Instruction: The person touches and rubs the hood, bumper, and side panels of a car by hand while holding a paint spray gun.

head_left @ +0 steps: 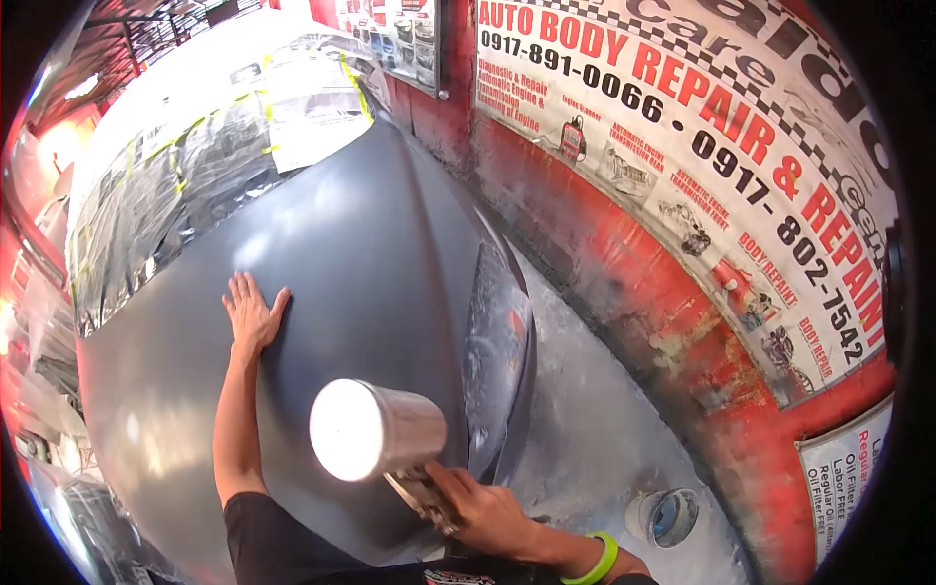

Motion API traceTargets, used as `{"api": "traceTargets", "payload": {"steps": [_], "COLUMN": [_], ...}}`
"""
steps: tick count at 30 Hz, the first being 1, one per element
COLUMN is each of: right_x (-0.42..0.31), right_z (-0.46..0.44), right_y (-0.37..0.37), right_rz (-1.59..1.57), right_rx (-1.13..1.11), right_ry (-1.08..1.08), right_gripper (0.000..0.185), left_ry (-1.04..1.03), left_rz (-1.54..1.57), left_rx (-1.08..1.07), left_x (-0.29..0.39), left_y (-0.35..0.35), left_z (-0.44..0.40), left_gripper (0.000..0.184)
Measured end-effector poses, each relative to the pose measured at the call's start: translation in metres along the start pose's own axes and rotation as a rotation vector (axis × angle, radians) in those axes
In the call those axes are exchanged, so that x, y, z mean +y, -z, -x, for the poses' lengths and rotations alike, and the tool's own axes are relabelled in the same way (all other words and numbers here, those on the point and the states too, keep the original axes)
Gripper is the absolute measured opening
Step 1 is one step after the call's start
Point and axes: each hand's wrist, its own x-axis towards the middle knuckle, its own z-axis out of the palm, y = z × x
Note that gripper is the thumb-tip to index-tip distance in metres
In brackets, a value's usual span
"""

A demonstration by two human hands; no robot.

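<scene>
- i have the left hand (255, 317) palm down on the grey car hood (341, 234), fingers spread, nothing gripped.
- i see the right hand (492, 517) curled around the spray gun (425, 499), low in view over the hood's near part; trigger contact: can't tell.
- silvery cup (411, 429) sits on the gun.
- green wristband (603, 561) on right wrist.
- headlight (495, 346) right of hood.
- taped sheeting (146, 224) over windshield.
- bucket (638, 517) on floor by red wall (702, 366).
</scene>
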Motion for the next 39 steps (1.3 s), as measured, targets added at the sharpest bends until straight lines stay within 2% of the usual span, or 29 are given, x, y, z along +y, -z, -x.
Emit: {"api": "traceTargets", "payload": {"steps": [1, 4, 5, 8, 9, 12, 13, 20, 24, 26, 28, 32, 33, 36, 39], "right_x": [0.000, 0.022, 0.026, 0.046, 0.049, 0.061, 0.063, 0.079, 0.077, 0.072, 0.069, 0.059, 0.071, 0.072, 0.055], "right_z": [-0.008, -0.022, -0.025, -0.028, -0.036, -0.041, -0.039, -0.051, -0.050, -0.048, -0.043, -0.028, -0.006, 0.025, 0.052], "right_y": [0.014, 0.022, 0.021, 0.032, 0.039, 0.054, 0.055, 0.056, 0.049, 0.047, 0.046, 0.046, 0.038, 0.035, 0.035], "right_rz": [-0.035, -0.017, -0.191, -0.208, -0.136, -0.002, -0.069, -0.022, 0.044, 0.071, 0.090, 0.007, -0.139, -0.135, -0.289], "right_rx": [-0.051, 0.152, 0.166, 0.289, 0.394, 0.384, 0.332, 0.460, 0.482, 0.488, 0.495, 0.641, 0.577, 0.681, 0.760], "right_ry": [-0.084, -0.058, -0.112, -0.116, -0.055, -0.102, -0.249, -0.335, -0.366, -0.369, -0.364, -0.415, -0.533, -0.506, -0.626], "right_gripper": [0.084, 0.063, 0.070, 0.074, 0.074, 0.074, 0.074, 0.072, 0.072, 0.071, 0.070, 0.049, 0.054, 0.050, 0.052], "left_ry": [-0.027, -0.093, -0.117, -0.185, -0.210, -0.282, -0.295, -0.428, -0.591, -0.679, -0.681, -0.721, -0.743, -0.865, -1.030], "left_rz": [0.001, 0.009, 0.013, 0.020, 0.029, 0.060, 0.048, -0.062, -0.226, -0.131, -0.091, -0.022, -0.026, -0.024, 0.055], "left_rx": [-0.002, 0.008, 0.009, 0.029, 0.059, 0.087, 0.111, 0.062, -0.038, -0.100, -0.101, -0.083, -0.076, -0.036, -0.036], "left_x": [0.014, 0.064, 0.084, 0.143, 0.164, 0.220, 0.237, 0.319, 0.351, 0.366, 0.369, 0.361, 0.357, 0.340, 0.317], "left_y": [-0.005, -0.021, -0.028, -0.048, -0.057, -0.080, -0.086, -0.116, -0.112, -0.130, -0.119, -0.124, -0.120, -0.115, -0.103], "left_z": [-0.032, -0.118, -0.143, -0.208, -0.226, -0.270, -0.281, -0.335, -0.313, -0.285, -0.243, -0.181, -0.158, -0.081, 0.004], "left_gripper": [0.104, 0.105, 0.105, 0.108, 0.108, 0.108, 0.107, 0.099, 0.107, 0.113, 0.119, 0.120, 0.113, 0.104, 0.089]}}
